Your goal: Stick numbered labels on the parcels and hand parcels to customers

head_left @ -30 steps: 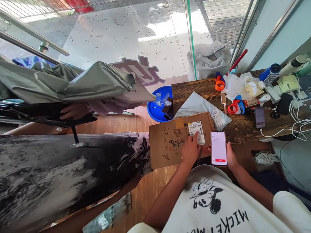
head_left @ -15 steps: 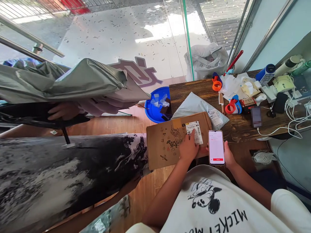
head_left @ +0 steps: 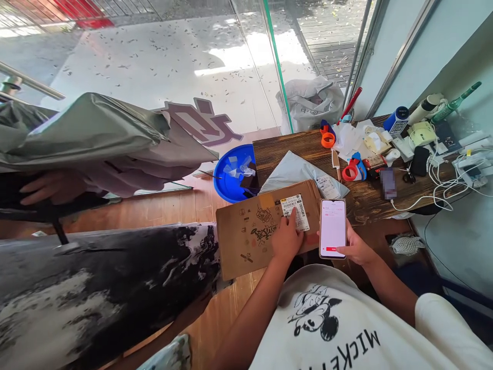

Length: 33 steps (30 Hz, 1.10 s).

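A cardboard box (head_left: 234,241) with printed doodles lies at the table's edge, its white shipping label (head_left: 295,209) facing up. On it rests my left hand (head_left: 287,237), index finger stretched onto the label and the other fingers partly curled, gripping nothing. My right hand (head_left: 356,246) is closed around a smartphone (head_left: 333,223) beside the box's right edge. Its thumb lies over the red button at the bottom of the pale lit screen. A grey-white mailing bag (head_left: 287,172) with its own label sits behind the box, partly covered by it.
A wooden table (head_left: 269,154) holds tape dispensers (head_left: 351,170), a knife (head_left: 336,165), a second phone (head_left: 388,184), papers and tangled white cables (head_left: 439,192). A blue bin (head_left: 223,177) stands at its left. Another person's hand (head_left: 50,187) shows at left under a grey cover (head_left: 96,128).
My right thumb has moved from the phone's side onto the red button on its screen. My left hand stays on the box. The view has shifted, so everything sits farther left.
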{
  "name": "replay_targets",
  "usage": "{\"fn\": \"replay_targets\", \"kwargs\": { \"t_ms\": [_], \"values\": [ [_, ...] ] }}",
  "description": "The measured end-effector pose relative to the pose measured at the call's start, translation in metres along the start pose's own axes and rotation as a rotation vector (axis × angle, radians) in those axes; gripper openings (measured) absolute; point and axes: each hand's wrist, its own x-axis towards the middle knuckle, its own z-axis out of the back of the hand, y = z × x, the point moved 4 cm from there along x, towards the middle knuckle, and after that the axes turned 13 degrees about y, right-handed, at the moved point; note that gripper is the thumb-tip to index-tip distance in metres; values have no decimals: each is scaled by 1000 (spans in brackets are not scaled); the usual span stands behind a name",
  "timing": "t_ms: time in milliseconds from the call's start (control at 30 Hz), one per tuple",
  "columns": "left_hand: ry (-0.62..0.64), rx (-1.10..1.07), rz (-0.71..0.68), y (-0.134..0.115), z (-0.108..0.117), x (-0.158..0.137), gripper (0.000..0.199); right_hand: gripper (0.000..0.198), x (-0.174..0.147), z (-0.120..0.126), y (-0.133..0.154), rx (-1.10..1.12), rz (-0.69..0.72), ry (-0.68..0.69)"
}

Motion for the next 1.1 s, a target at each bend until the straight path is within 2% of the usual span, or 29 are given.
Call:
{"fn": "replay_targets", "kwargs": {
  "t_ms": [100,167,233,300,400,500,567,800,967,1100],
  "values": [
    [-29,-13,-19,2,0,-2,70,93,-2,-3,2,20,24,-7],
    [-55,-113,-43,3,1,-4,67,94,-4,-5,1,25,40,0],
    [-77,-349,-100,3,5,-7,58,92,-4,-5,0,27,57,-1],
    [-66,-682,-184,-2,10,-9,48,89,-4,-4,-3,33,57,0],
    [106,-1159,-277,-18,14,-9,46,75,0,0,-11,48,55,-45],
    [334,-1435,-253,-34,13,-8,40,55,6,2,-19,59,68,-140],
    [378,-1485,-223,-39,12,-6,36,51,9,0,-25,68,59,-164],
    [335,-1425,-256,-37,6,-3,38,56,11,-7,-31,72,38,-167],
    [229,-1410,-318,-36,5,-5,31,59,12,-7,-30,38,44,-180],
    [108,-1379,-344,-44,4,-11,23,60,14,-7,-29,10,113,-244]
  ]
}}
